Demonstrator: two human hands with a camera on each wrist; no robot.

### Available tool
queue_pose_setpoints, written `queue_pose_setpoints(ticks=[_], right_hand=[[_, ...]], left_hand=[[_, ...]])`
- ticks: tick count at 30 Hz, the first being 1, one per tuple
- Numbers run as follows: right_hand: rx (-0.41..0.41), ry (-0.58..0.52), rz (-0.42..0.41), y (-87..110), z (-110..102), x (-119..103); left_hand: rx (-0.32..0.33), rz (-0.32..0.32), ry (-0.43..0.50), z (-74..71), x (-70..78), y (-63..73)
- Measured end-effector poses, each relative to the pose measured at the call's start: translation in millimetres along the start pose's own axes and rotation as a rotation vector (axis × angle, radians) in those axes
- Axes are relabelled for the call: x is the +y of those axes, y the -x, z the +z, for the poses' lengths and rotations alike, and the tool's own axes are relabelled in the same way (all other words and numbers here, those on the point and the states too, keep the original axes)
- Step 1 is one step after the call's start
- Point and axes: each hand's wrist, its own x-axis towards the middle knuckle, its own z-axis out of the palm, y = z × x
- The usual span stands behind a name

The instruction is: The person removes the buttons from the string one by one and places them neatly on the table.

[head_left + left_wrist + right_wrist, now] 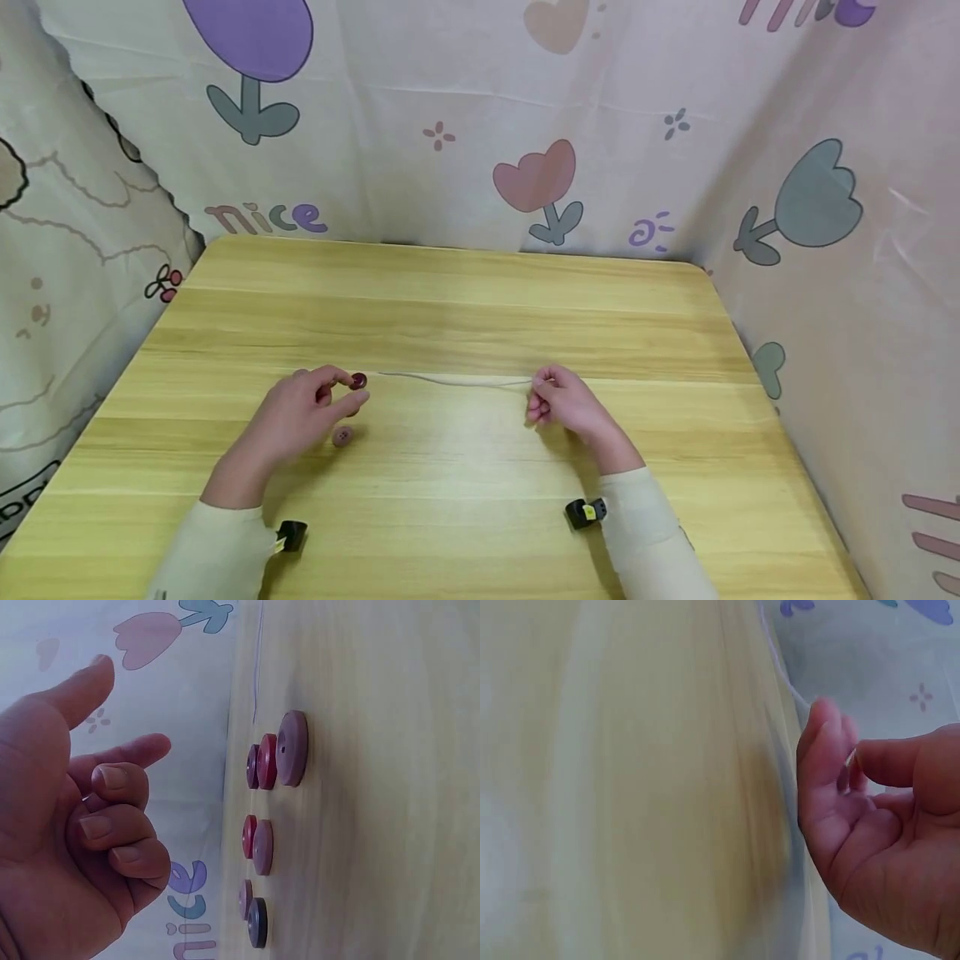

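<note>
My left hand [303, 412] hovers over several round buttons, thumb and forefinger spread apart and the other fingers bent in, with nothing between them. Near its fingertips lies a dark red button [359, 381]; closer to me is a mauve button [342, 436] with holes. The left wrist view shows more of them on the table, among them a large mauve button [292, 748], a red button [248, 836] and a dark grey button [257, 922]. Thumb and forefinger of my right hand [566, 400] pinch one end of a thin pale string [450, 383], which runs left towards the buttons.
The wooden table [450, 517] has its far edge against a printed curtain [390, 167], which also hangs along both sides. A small black camera [291, 536] sits on the left wrist, another black camera [585, 513] on the right.
</note>
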Motion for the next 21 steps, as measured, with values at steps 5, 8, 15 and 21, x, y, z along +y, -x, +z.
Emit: queue_pose_setpoints(ticks=[5,8,15,21], right_hand=[[0.06,0.088,0.044,-2.4,-14,3],[0.093,0.172,0.054,-2.5,-20,5],[0.167,0.311,-0.012,0.6,-32,-7],[0.443,0.505,-0.204,-4.4,-31,-38]], left_hand=[[-0.015,0.003,-0.025,-0.4,1.0,-7.8],[-0.015,0.006,-0.086,-1.0,1.8,-13.6],[0.127,0.05,-0.236,-3.9,7.1,-33.5],[0.274,0.148,-0.341,-12.1,16.3,-63.8]])
